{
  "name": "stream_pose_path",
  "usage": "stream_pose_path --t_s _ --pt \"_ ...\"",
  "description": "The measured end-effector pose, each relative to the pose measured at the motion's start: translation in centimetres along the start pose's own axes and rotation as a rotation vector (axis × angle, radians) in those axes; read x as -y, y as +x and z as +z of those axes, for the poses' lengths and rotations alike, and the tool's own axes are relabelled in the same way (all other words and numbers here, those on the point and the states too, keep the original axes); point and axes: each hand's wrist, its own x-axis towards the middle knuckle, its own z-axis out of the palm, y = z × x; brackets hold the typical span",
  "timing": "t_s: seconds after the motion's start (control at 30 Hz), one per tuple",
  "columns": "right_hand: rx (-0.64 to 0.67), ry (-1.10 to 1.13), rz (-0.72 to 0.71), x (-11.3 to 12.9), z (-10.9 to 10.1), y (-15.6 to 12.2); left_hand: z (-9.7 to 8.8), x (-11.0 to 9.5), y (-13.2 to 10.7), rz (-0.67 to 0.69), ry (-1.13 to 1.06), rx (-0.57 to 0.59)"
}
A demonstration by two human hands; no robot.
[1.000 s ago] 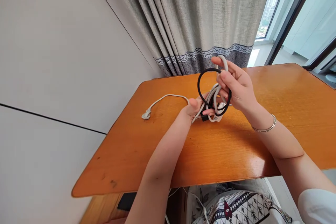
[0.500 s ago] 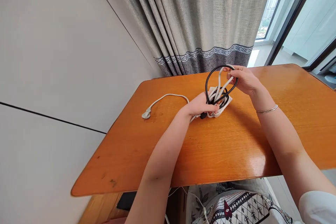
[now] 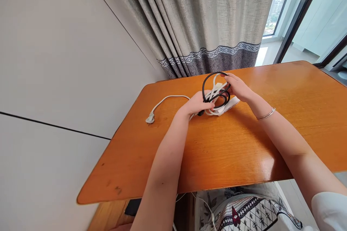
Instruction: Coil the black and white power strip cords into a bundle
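A bundle of black cable (image 3: 203, 87) and white cable (image 3: 170, 96) is bent into loops above the table. My left hand (image 3: 200, 102) is closed around the lower left of the loops, its thumb lying across the front. At the upper right of the loops, my right hand (image 3: 235, 85) pinches the black and white strands. Under the bundle lies a flat white object (image 3: 230, 105), partly covered, so its kind is unclear. One white length runs out leftward past my left hand to a white plug (image 3: 150, 118) on the table.
The cables are over an orange-brown wooden table (image 3: 130, 151) with rounded corners. A grey curtain (image 3: 206, 18) hangs behind it, and a pale wall panel (image 3: 48, 65) stands at the left. A dark-framed glass door (image 3: 300, 14) is at the back right.
My right hand has come down and left, bringing the held loops lower and closer to my left hand. More of the flat white object shows at the right.
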Motion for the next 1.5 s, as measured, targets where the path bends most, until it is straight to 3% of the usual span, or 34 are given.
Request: stream_pose_path --t_s 0.23,0.33,0.47,0.53,0.67,0.87,1.07,1.17,1.33,1.5 --pt "-0.080 0.114 0.018 -1.3 1.7 0.3 0.0 1.7 1.2 0.020 0.539 -0.544" --pt "-0.068 0.271 0.097 -2.4 2.0 0.9 0.6 2.1 1.6 -0.024 0.597 -0.658" --pt "-0.026 0.407 0.269 -3.5 1.9 1.6 1.0 2.3 1.8 0.019 0.555 -0.701" --pt "-0.013 0.407 0.280 -3.9 1.8 1.8 1.0 2.6 1.9 0.093 0.565 -0.730" --pt "-0.052 0.268 0.063 -5.0 1.5 2.4 1.1 3.3 2.1 0.162 0.581 -0.772" --pt "-0.283 -0.261 -0.340 -6.8 0.7 3.9 0.9 3.3 2.1 0.108 0.517 -0.777" --pt "-0.213 -0.374 -0.506 -7.2 0.9 2.8 0.3 3.1 2.0 0.043 0.394 -0.768" --pt "-0.116 -0.397 -0.571 -7.1 0.7 2.3 -0.2 3.1 1.9 -0.008 0.296 -0.750" --pt "-0.118 -0.392 -0.499 -6.4 -0.2 2.5 -0.6 2.8 1.7 -0.039 0.220 -0.684" --pt "-0.120 -0.255 -0.252 -6.1 0.1 3.0 -0.1 2.5 1.8 -0.068 0.326 -0.704"
